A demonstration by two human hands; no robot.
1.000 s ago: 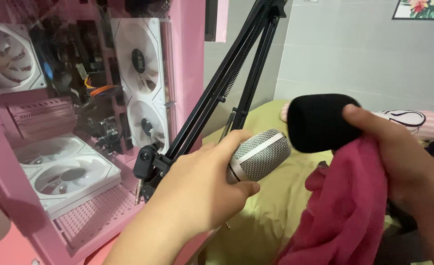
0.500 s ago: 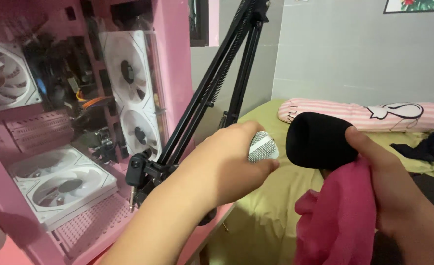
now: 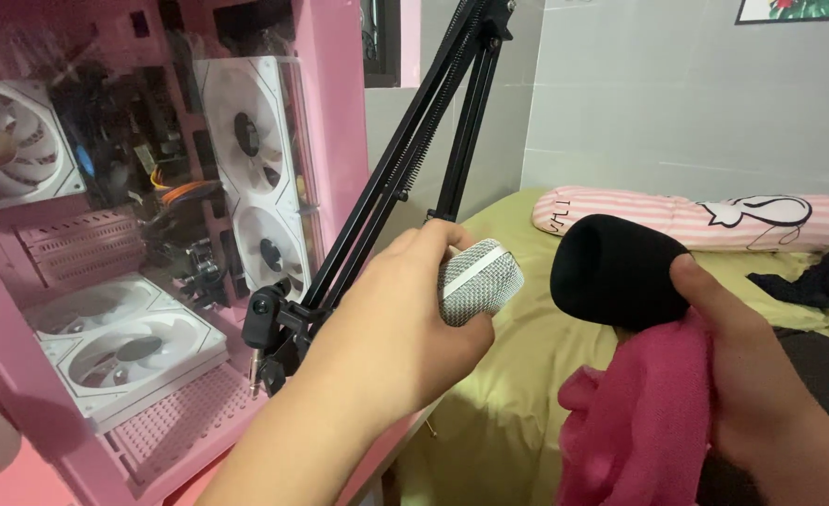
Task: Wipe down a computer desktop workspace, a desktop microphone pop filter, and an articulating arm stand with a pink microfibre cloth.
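My left hand (image 3: 391,323) was clamped around the silver mesh microphone (image 3: 478,281) on its black boom arm (image 3: 405,159). At 3 o'clock of the microphone, just apart from it, my right hand (image 3: 752,375) gripped the black foam windscreen (image 3: 616,272) together with a pink cloth (image 3: 639,422). The pink computer case (image 3: 335,122) stood at 9 o'clock.

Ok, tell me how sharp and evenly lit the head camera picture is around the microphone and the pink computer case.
Head view: soft, even indoor light. The silver mesh microphone and the left hand gripping it are sharp. The black foam cover in the right hand shows little surface detail. The pink computer case has pale reflections on its glass panel, veiling the white fans.
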